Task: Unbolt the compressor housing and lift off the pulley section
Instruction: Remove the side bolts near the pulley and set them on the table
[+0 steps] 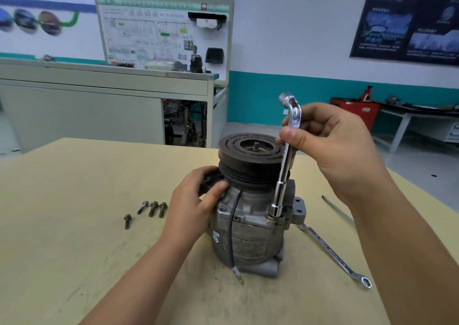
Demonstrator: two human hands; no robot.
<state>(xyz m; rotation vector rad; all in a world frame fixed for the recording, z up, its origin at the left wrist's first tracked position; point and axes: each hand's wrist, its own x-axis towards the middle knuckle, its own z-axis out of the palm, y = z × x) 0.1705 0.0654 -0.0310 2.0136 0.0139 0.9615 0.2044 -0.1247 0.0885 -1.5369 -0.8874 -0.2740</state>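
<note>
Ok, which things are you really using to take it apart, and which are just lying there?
In use: compressor, gripped by the left hand; pulley on its top; socket wrench in the right hand, its socket end down on the compressor; four loose bolts.
Just lying on the table: spanner; thin metal rod.

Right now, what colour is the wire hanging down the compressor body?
Black wire, seen best in the head view.

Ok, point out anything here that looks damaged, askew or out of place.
Nothing looks damaged. One oddity: the black wire hangs free down the compressor, its terminal lying on the table. Four bolts lie loose left of it.
</note>
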